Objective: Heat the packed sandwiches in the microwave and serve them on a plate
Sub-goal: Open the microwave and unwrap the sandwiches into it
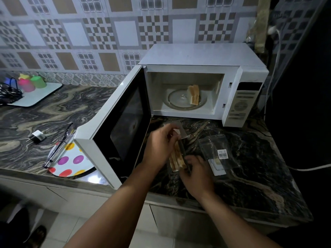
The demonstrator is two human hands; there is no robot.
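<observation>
The white microwave (197, 58) stands on the counter with its door (114, 133) swung wide open to the left. One sandwich (193, 94) lies on the glass turntable (176, 99) inside. In front of the microwave I hold a second sandwich (176, 159) still in its clear pack. My left hand (159, 145) pinches the pack's top flap. My right hand (196, 174) grips its lower end. An empty clear pack (217, 154) with a barcode label lies flat to the right. The polka-dot plate (71, 162) sits left of the door, partly hidden behind it.
Metal tongs (60, 145) rest across the plate's rim. A white charger plug (37, 136) lies on the marble counter (259, 158). Coloured cups (30, 83) stand on a tray (35, 97) at the far left beside black cables. A white cord (311, 168) runs along the right.
</observation>
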